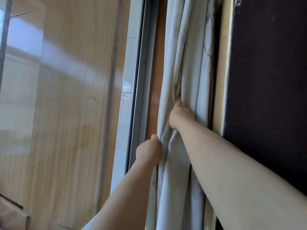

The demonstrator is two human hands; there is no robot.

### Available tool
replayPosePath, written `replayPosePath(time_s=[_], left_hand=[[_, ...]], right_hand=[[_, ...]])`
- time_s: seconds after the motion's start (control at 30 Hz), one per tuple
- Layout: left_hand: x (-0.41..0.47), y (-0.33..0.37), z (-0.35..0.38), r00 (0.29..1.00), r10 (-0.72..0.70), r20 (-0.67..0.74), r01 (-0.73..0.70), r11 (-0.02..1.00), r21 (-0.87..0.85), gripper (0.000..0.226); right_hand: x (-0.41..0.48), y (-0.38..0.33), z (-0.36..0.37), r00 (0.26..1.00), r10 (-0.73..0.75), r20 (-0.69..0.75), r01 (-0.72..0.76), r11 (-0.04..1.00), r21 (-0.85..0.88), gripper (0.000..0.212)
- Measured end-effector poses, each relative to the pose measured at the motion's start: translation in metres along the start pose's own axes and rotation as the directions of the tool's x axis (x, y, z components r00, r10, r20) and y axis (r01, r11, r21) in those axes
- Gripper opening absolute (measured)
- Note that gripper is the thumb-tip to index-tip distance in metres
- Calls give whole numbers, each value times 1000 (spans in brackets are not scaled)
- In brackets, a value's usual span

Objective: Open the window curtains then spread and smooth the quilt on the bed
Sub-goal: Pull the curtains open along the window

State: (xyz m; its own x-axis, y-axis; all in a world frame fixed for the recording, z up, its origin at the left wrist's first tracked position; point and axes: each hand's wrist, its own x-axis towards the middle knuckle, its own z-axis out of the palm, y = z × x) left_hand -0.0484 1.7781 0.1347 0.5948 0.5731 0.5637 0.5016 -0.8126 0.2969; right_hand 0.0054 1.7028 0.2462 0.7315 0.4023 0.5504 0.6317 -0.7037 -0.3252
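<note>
A pale grey-green curtain [186, 67] hangs bunched in folds at the right side of the window, against the wooden frame. My left hand [149, 150] grips the curtain's left edge low down, fingers curled into the cloth. My right hand [180, 113] is higher up and holds a fold of the bunched fabric, its fingers buried between the pleats. The quilt and the bed are out of view.
The window glass [58, 105] fills the left half, reflecting a wood-panelled room. A grey metal window frame [141, 80] runs beside a brown wooden strip [157, 80]. A dark panel [269, 80] stands right of the curtain.
</note>
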Motion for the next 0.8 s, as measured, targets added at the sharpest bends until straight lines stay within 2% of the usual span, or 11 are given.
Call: replayPosePath(time_s=[0.1,0.2,0.3,0.37,0.43,0.53,0.6,0.63,0.8], left_hand=[[-18,0,-10,1000,-27,9,28,995,-99,8],[-33,3,-29,997,-72,19,74,977,-199,26],[-52,8,-51,997,-72,-9,70,983,-167,47],[-68,12,-61,998,-67,-2,66,993,-98,43],[-88,18,-68,994,-109,5,109,993,-35,51],[-126,31,-74,992,-126,24,124,990,62,73],[-146,38,-77,993,-115,26,112,989,97,79],[-153,41,-78,993,-114,33,109,988,111,81],[-182,49,-92,986,-116,117,97,983,155,79]], right_hand=[[-19,-1,-6,998,8,-58,3,982,187,84],[-43,-1,-22,994,-49,-99,69,975,213,82],[-70,4,-37,981,-155,-114,172,972,159,82],[-87,6,-47,980,-163,-114,183,965,189,85],[-103,8,-56,979,-188,-82,201,959,200,90],[-127,15,-67,958,-266,-109,271,962,36,96],[-142,22,-72,912,-380,-152,358,921,-154,94],[-147,25,-73,896,-425,-130,398,898,-190,93],[-169,40,-82,867,-493,68,497,852,-166,81]])
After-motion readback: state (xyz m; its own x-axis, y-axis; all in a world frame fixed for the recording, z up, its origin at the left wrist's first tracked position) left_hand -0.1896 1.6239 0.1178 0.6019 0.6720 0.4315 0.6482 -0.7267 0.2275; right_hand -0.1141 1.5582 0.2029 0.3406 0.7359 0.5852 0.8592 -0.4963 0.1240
